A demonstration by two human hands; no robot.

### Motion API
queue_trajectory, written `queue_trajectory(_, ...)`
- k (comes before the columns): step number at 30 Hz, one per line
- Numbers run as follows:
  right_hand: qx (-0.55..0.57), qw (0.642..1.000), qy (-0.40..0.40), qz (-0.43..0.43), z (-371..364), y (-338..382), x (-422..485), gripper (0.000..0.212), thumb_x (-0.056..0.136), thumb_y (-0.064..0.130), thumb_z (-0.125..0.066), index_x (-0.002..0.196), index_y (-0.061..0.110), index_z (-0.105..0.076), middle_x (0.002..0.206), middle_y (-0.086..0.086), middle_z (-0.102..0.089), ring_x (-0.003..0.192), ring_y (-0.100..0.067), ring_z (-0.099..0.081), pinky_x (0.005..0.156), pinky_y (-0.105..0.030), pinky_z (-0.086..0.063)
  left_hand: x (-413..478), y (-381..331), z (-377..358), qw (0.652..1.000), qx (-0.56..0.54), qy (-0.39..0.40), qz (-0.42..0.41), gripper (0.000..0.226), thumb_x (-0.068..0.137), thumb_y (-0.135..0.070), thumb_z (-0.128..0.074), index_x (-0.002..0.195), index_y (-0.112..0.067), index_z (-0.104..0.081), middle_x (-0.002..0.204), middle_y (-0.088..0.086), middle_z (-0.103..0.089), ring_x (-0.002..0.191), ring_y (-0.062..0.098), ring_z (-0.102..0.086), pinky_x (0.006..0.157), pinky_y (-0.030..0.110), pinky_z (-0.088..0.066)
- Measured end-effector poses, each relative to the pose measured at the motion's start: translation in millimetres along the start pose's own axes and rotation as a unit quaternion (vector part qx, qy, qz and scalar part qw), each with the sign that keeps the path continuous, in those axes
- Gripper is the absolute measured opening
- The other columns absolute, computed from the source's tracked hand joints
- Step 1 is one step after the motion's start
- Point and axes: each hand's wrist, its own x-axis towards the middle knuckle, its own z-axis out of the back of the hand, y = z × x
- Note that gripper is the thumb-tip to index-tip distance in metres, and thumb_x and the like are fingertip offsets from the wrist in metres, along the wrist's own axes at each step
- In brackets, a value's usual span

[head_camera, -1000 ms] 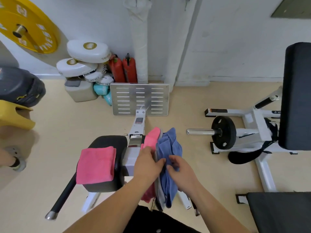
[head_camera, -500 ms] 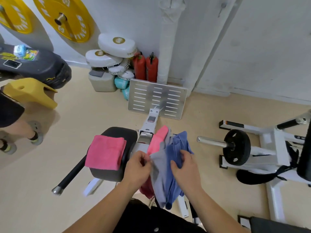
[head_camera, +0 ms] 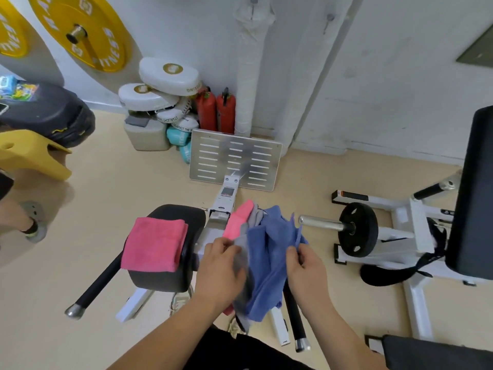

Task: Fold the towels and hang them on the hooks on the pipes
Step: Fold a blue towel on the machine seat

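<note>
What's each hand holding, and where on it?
Left hand grips the grey towel at its left edge; right hand pinches the blue towel at its right edge.

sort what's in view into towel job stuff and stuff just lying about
Job: blue towel, pinched by right hand; grey towel, gripped by left hand; loose pink towel; folded pink towel; wrapped pipe.
Lying about: yellow weight plate, fire extinguishers, black weight plate.

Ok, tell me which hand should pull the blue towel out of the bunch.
Right. The right hand pinches the blue towel at its edge, while the left hand grips the grey towel beside it.
</note>
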Motion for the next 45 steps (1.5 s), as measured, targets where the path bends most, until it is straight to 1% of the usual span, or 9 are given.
queue_trajectory(4, 0.056, 0.998, -0.023, -0.001, 22, 17, -14, 0.035, 0.104, 0.02, -0.052, 0.073, 0.007, -0.042, 0.057, 0.009, -0.035, 0.049, -0.004, -0.032, 0.052, -0.018, -0.031, 4, -8, 4, 0.997, -0.044, 0.059, 0.023, 0.04, 0.083, -0.039, -0.067, 0.121, -0.028, -0.063, 0.126, -0.005, -0.052, 0.118, 0.02, -0.054, 0.096, 0.033, -0.049)
queue_trajectory(12, 0.073, 0.996, 0.04, 0.013, 34, 29, -24, 0.049, 0.087, 0.046, -0.056, 0.079, -0.001, -0.046, 0.069, -0.005, -0.044, 0.068, -0.017, -0.045, 0.071, -0.057, -0.051, 6, -23, 10, 0.991, -0.123, 0.038, 0.022, 0.02, 0.087, -0.04, -0.071, 0.103, -0.028, -0.069, 0.106, -0.01, -0.066, 0.095, 0.012, -0.065, 0.088, 0.034, -0.054)
queue_trajectory(16, 0.056, 0.993, 0.091, 0.042, 24, 37, -29, 0.041, 0.097, 0.029, -0.06, 0.063, 0.013, -0.043, 0.056, 0.006, -0.039, 0.06, -0.013, -0.038, 0.062, -0.035, -0.037, 1, -55, 26, 0.948, -0.306, 0.084, 0.034, 0.015, 0.095, -0.033, -0.069, 0.091, -0.019, -0.073, 0.083, 0.003, -0.075, 0.076, 0.014, -0.069, 0.08, 0.039, -0.058)
queue_trajectory(20, 0.009, 0.993, 0.094, 0.066, 28, 45, -27, 0.05, 0.099, 0.014, -0.06, 0.053, 0.025, -0.046, 0.052, 0.013, -0.041, 0.056, -0.005, -0.038, 0.057, -0.022, -0.032, -1, -69, 37, 0.928, -0.345, 0.137, 0.001, 0.032, 0.09, -0.037, -0.065, 0.096, -0.006, -0.069, 0.091, 0.022, -0.07, 0.077, 0.018, -0.066, 0.076, 0.046, -0.056)
queue_trajectory(25, -0.008, 0.992, 0.105, 0.068, 35, 50, -25, 0.041, 0.094, 0.022, -0.064, 0.055, 0.015, -0.052, 0.064, -0.008, -0.049, 0.065, -0.013, -0.048, 0.066, -0.037, -0.043, -3, -83, 41, 0.927, -0.352, 0.132, -0.003, 0.026, 0.089, -0.03, -0.064, 0.092, -0.004, -0.067, 0.084, 0.024, -0.066, 0.071, 0.013, -0.056, 0.068, 0.035, -0.047)
queue_trajectory(30, 0.067, 0.995, -0.015, 0.071, 61, 63, -32, 0.036, 0.099, 0.012, -0.059, 0.07, -0.008, -0.049, 0.059, -0.003, -0.04, 0.059, -0.013, -0.038, 0.059, -0.028, -0.035, 0, -97, 54, 0.921, -0.355, 0.16, -0.024, 0.031, 0.101, -0.014, -0.06, 0.077, 0.007, -0.06, 0.066, 0.017, -0.054, 0.062, 0.018, -0.05, 0.061, 0.04, -0.045)
queue_trajectory(35, 0.148, 0.966, -0.175, 0.117, 106, 97, -44, 0.031, 0.106, 0.021, -0.049, 0.079, 0.006, -0.051, 0.063, 0.0, -0.045, 0.058, -0.011, -0.041, 0.058, -0.036, -0.039, 18, -127, 86, 0.899, -0.433, 0.06, 0.037, 0.021, 0.105, -0.027, -0.054, 0.096, -0.014, -0.069, 0.088, 0.008, -0.076, 0.084, 0.028, -0.073, 0.081, 0.043, -0.063)
queue_trajectory(41, 0.196, 0.915, -0.324, 0.138, 160, 124, -47, 0.023, 0.107, 0.031, -0.041, 0.094, 0.019, -0.055, 0.078, 0.006, -0.055, 0.066, -0.004, -0.051, 0.067, -0.03, -0.045, 54, -150, 122, 0.898, -0.434, -0.042, 0.058, 0.029, 0.104, -0.033, -0.05, 0.09, -0.012, -0.065, 0.082, 0.011, -0.068, 0.076, 0.021, -0.058, 0.071, 0.04, -0.047)
queue_trajectory(45, 0.204, 0.904, -0.371, 0.068, 195, 101, -31, 0.028, 0.106, 0.03, -0.039, 0.083, 0.019, -0.05, 0.076, 0.0, -0.051, 0.07, -0.02, -0.049, 0.066, -0.036, -0.041, 63, -158, 157, 0.905, -0.401, -0.126, 0.057, 0.024, 0.105, -0.026, -0.049, 0.094, -0.009, -0.061, 0.08, 0.014, -0.063, 0.072, 0.03, -0.057, 0.063, 0.044, -0.05)
